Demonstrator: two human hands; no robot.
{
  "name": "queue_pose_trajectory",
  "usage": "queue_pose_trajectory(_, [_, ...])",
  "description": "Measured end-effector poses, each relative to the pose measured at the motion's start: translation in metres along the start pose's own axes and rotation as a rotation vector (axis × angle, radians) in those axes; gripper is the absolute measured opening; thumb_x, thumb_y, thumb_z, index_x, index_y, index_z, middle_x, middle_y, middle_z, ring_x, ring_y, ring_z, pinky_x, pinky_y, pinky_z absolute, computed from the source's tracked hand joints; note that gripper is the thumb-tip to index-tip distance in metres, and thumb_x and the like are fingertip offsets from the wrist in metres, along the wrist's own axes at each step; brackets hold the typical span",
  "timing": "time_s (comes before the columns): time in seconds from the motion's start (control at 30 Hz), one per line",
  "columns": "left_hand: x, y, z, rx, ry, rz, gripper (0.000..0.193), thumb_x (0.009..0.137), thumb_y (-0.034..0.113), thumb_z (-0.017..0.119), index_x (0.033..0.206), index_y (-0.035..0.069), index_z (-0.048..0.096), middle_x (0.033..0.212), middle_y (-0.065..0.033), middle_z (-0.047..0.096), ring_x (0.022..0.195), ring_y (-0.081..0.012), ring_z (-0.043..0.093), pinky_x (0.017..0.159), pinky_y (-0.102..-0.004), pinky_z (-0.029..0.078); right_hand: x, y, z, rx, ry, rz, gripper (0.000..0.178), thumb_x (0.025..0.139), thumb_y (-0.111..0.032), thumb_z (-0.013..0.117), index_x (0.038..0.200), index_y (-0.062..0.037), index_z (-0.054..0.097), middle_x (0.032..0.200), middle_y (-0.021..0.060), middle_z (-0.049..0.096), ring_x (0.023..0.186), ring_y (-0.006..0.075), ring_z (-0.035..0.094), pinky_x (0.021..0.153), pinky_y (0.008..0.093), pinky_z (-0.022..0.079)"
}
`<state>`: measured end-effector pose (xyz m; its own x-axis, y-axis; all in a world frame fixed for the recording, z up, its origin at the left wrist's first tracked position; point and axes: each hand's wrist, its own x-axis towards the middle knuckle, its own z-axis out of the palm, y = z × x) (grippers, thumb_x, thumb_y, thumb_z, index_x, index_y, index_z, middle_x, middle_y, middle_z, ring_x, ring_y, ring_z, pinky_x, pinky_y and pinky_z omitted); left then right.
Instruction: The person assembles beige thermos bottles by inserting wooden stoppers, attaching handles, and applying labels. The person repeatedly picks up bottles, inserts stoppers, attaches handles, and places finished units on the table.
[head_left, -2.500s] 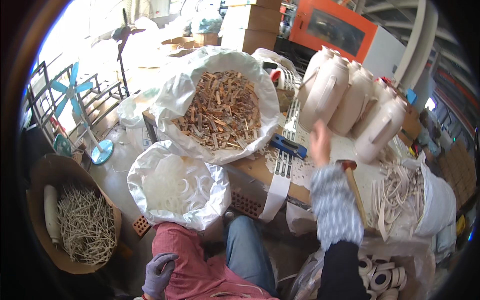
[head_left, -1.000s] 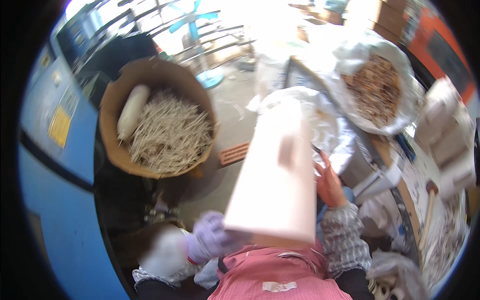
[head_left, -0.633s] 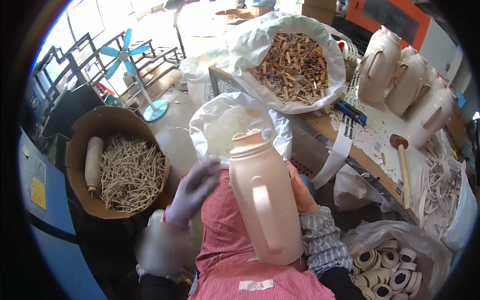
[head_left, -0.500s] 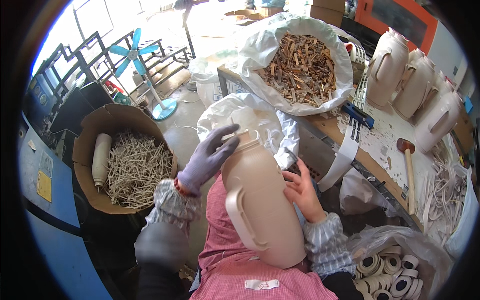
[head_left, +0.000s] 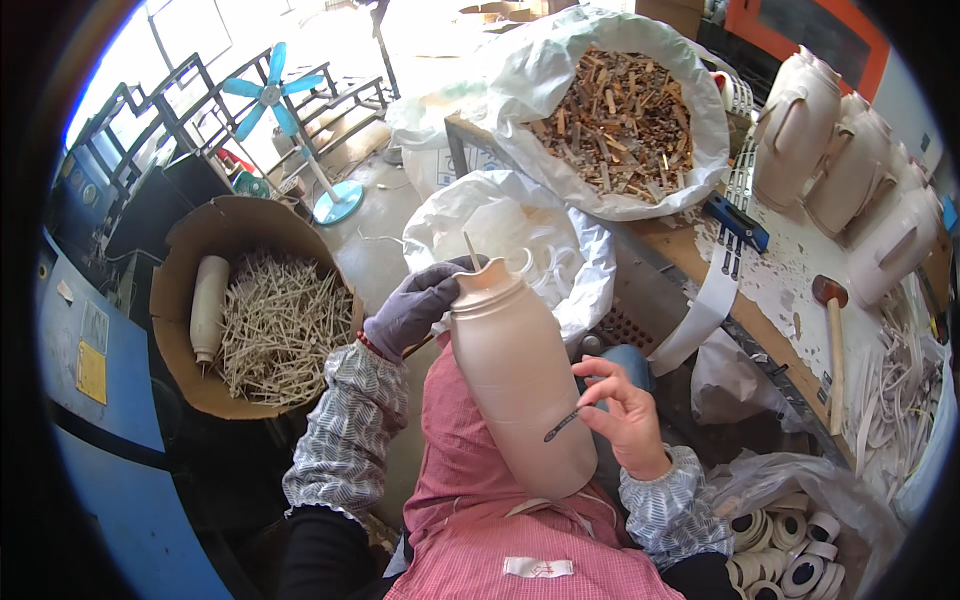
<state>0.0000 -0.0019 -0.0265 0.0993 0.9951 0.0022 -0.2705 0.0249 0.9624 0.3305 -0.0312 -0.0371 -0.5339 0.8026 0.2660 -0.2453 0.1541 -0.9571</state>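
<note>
A beige plastic jug body [head_left: 520, 380] leans on my lap, its mouth pointing up and away from me. My gloved left hand [head_left: 415, 305] is closed on the jug's mouth at the left side of the rim. A thin stick [head_left: 470, 248] of plastic rises from that mouth. Bare, my right hand [head_left: 625, 425] is beside the jug's lower right, pinching a small thin dark tool [head_left: 563, 426] between thumb and finger. The tool lies across the front of the jug; I cannot tell whether it touches. The jug's handle is turned out of sight.
On the left stands a cardboard box [head_left: 185, 385] of thin beige sticks. Ahead is a white bag [head_left: 425, 225] with pale scraps. The right bench holds a bag [head_left: 715, 150] of brown pieces, several beige jugs [head_left: 795, 140] and a mallet [head_left: 835, 350]. Ring parts [head_left: 800, 575] fill a bag at lower right.
The jug has turned, so its handle no longer shows. My left hand has closed on the mouth. My right hand has come down and away from the jug's side, the dark tool now plainly visible.
</note>
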Motion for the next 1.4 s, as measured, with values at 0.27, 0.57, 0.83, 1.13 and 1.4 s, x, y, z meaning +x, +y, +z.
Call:
queue_pose_trajectory(0.27, [-0.033, -0.042, 0.011, 0.050, 0.218, 0.225, 0.079, 0.085, 0.015, 0.072, 0.148, 0.004, 0.026, 0.149, -0.0104, 0.033, 0.135, -0.0203, 0.036, 0.111, -0.0361, 0.031, 0.026, 0.047, 0.052, -0.058, 0.120, 0.173, 0.005, 0.084, -0.008, 0.072, 0.085, -0.0051, 0.067, 0.127, 0.0084, 0.052, 0.120, 0.0183, 0.045, 0.104, 0.0333, 0.032])
queue_pose_trajectory(0.57, [-0.020, -0.060, 0.007, 0.265, 0.142, 0.347, 0.060, 0.078, 0.016, 0.079, 0.132, 0.006, 0.055, 0.158, -0.0118, 0.015, 0.145, -0.0245, 0.018, 0.115, -0.0384, 0.027, 0.042, 0.058, 0.068, 0.007, 0.320, 0.227, 0.013, 0.082, -0.014, 0.074, 0.082, -0.0022, 0.070, 0.125, 0.0084, 0.048, 0.118, 0.0190, 0.043, 0.102, 0.0330, 0.034])
queue_pose_trajectory(0.83, [-0.017, -0.077, 0.011, 0.620, 0.200, 0.463, 0.047, 0.085, 0.015, 0.071, 0.130, 0.007, 0.058, 0.155, -0.0158, 0.026, 0.145, -0.0291, 0.023, 0.115, -0.0399, 0.023, 0.045, 0.065, 0.074, -0.097, 0.409, 0.212, 0.013, 0.082, -0.015, 0.075, 0.081, -0.0035, 0.070, 0.123, 0.0078, 0.048, 0.119, 0.0194, 0.042, 0.102, 0.0337, 0.034])
queue_pose_trajectory(1.13, [-0.025, -0.072, 0.003, 0.694, 0.051, 0.521, 0.068, 0.078, 0.026, 0.078, 0.137, 0.008, 0.050, 0.155, -0.0171, 0.022, 0.146, -0.0326, 0.017, 0.116, -0.0431, 0.022, 0.042, 0.074, 0.075, -0.115, 0.476, 0.196, 0.014, 0.082, -0.015, 0.075, 0.079, -0.0028, 0.069, 0.119, 0.0093, 0.051, 0.116, 0.0197, 0.045, 0.100, 0.0333, 0.037])
queue_pose_trajectory(1.4, [-0.011, -0.054, 0.004, 0.667, 0.235, 0.463, 0.080, 0.072, 0.035, 0.083, 0.136, 0.005, 0.045, 0.124, -0.0181, 0.054, 0.115, -0.0289, 0.054, 0.097, -0.0415, 0.045, 0.049, 0.075, 0.073, -0.492, 0.439, 0.122, 0.022, 0.079, -0.017, 0.078, 0.084, -0.0047, 0.062, 0.115, 0.0082, 0.048, 0.109, 0.0181, 0.047, 0.095, 0.0316, 0.039])
